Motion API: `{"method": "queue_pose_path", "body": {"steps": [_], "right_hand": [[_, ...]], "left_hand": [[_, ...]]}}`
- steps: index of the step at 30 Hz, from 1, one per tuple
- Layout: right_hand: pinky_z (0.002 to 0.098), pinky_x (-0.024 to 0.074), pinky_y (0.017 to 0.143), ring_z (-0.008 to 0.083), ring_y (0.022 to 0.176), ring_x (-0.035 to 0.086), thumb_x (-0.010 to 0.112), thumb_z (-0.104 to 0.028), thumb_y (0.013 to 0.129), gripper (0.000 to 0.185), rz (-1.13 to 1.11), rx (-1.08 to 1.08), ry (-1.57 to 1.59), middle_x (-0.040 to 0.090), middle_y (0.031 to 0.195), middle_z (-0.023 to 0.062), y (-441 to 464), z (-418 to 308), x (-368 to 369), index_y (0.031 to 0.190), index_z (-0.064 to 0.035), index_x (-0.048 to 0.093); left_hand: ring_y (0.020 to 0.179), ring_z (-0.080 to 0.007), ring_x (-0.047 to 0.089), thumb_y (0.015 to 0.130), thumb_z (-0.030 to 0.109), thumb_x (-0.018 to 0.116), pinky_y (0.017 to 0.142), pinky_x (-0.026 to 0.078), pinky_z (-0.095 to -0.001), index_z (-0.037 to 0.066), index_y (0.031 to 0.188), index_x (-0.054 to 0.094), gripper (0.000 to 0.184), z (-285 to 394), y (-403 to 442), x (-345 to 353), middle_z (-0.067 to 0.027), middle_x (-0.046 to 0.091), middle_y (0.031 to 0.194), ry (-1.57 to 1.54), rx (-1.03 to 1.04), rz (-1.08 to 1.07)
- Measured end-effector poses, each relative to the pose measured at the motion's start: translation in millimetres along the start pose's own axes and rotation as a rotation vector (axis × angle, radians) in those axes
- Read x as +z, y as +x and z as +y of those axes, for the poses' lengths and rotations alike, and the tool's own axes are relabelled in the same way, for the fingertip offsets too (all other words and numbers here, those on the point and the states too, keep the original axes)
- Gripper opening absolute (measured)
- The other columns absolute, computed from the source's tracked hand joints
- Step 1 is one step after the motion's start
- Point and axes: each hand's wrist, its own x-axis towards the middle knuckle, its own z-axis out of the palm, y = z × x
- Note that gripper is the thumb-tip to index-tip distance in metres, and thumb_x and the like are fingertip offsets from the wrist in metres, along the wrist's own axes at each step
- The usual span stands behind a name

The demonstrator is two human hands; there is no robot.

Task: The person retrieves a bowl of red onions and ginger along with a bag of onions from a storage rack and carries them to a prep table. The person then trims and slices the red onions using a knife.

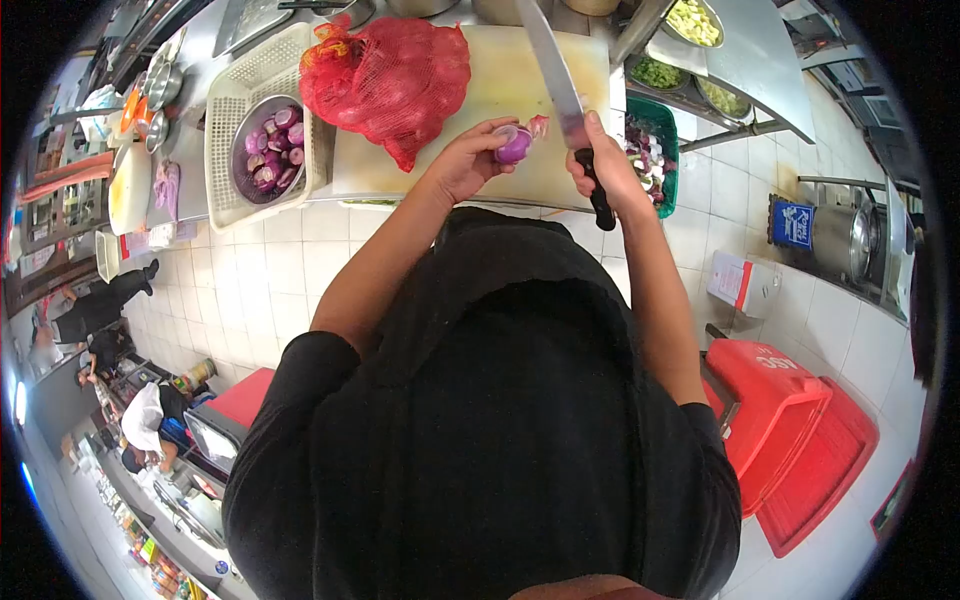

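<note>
A purple onion (514,146) sits in the fingers of my left hand (470,163), above the front of a pale cutting board (520,80). A loose bit of onion skin (539,126) shows between the onion and the blade; I cannot tell which it hangs from. My right hand (617,172) grips the black handle of a large kitchen knife (552,65), its blade pointing away from me. On the board's left part rests a red mesh bag (400,85) full of onions. Further left, a metal bowl (243,178) of purple onions stands in a white plastic basket (222,150).
Below the board's right end, a green basket (672,125) holds onion scraps. Trays of chopped green vegetables (657,73) stand at the upper right. A red bin (770,410) and a white box (745,280) are on the right. Other people (145,415) are at the far left.
</note>
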Motion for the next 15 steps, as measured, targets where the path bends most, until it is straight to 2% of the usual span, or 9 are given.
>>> {"method": "queue_pose_path", "body": {"steps": [2, 5, 6, 9, 12, 15], "right_hand": [[0.0255, 0.0304, 0.039, 0.0085, 0.042, 0.037, 0.039, -0.066, 0.098, 0.06, -0.109, 0.025, 0.001, 0.045, 0.059, -0.0002, -10.5, -7.5, 8.4, 0.097, -0.0078, 0.052], [0.0239, 0.0301, 0.039, 0.0068, 0.04, 0.036, 0.035, -0.066, 0.099, 0.062, -0.161, -0.061, -0.137, 0.043, 0.056, -0.0009, -12.8, -9.5, 20.4, 0.085, -0.0075, 0.052], [0.0227, 0.0299, 0.04, 0.0051, 0.042, 0.036, 0.035, -0.065, 0.1, 0.065, -0.144, -0.069, -0.187, 0.043, 0.058, -0.0017, -14.1, -12.6, 21.6, 0.111, -0.0046, 0.058], [0.0221, 0.03, 0.041, 0.0046, 0.043, 0.035, 0.037, -0.064, 0.1, 0.071, -0.257, -0.133, -0.268, 0.041, 0.059, -0.0029, -10.9, -21.1, 22.4, 0.137, -0.0039, 0.049], [0.0218, 0.0301, 0.041, 0.0048, 0.043, 0.034, 0.038, -0.064, 0.099, 0.075, -0.339, -0.105, -0.316, 0.04, 0.058, -0.0034, -5.0, -23.2, 23.6, 0.144, -0.0049, 0.044], [0.0218, 0.0296, 0.041, 0.0048, 0.043, 0.034, 0.038, -0.066, 0.098, 0.076, -0.34, -0.112, -0.355, 0.04, 0.059, -0.0034, -14.1, -33.1, 34.0, 0.143, -0.0046, 0.045]], "left_hand": [[0.096, -0.019, 0.061, 0.093, 0.019, 0.062, 0.078, 0.051, -0.0317, 0.004, 0.136, 0.051, 0.047, 0.1, -0.1, -3.6, -0.0091, 0.062, 0.119, -0.008, 0.009, -0.045], [0.097, -0.0179, 0.06, 0.093, 0.02, 0.062, 0.077, 0.049, -0.0312, 0.005, 0.136, 0.051, 0.047, 3.1, -2.5, 0.7, -0.0079, 0.062, 0.117, 0.019, 0.023, -0.067], [0.097, -0.0175, 0.06, 0.093, 0.02, 0.062, 0.076, 0.049, -0.031, 0.005, 0.136, 0.051, 0.047, 4.6, -3.4, 3.5, -0.0073, 0.062, 0.117, 0.035, 0.028, -0.067], [0.097, -0.0153, 0.059, 0.093, 0.02, 0.062, 0.074, 0.047, -0.0297, 0.006, 0.132, 0.053, 0.043, 6.1, -4.4, 2.2, -0.0051, 0.062, 0.114, 0.164, 0.037, -0.028], [0.094, -0.0138, 0.058, 0.091, 0.015, 0.062, 0.073, 0.047, -0.0287, 0.006, 0.128, 0.055, 0.038, 12.0, -9.0, 0.9, -0.0038, 0.061, 0.113, 0.244, 0.046, -0.021], [0.092, -0.0121, 0.058, 0.091, 0.016, 0.063, 0.071, 0.045, -0.0269, 0.007, 0.126, 0.056, 0.036, 22.7, -17.1, 6.6, -0.0027, 0.062, 0.112, 0.303, 0.027, -0.006]]}}
